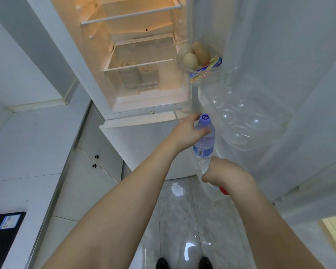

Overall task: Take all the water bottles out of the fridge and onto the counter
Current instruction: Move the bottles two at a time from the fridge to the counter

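The fridge [105,61] stands open, its door [279,94] swung to the right. My left hand [190,133] grips the neck of a clear water bottle [205,140] with a purple cap and blue label, which stands in the lower door shelf. Just below it, my right hand [223,171] is curled round a second clear bottle [203,165] in the same door shelf; a red cap [223,190] shows under the wrist. The white counter [23,152] lies at the left.
A door bin [206,74] holds eggs [190,61] and a yellow-blue packet. Clear egg trays [241,121] sit in the door below it. Stacked tubs [129,74] stand inside the fridge. A black appliance [2,235] is on the counter's near end. White cabinets [93,162] stand below.
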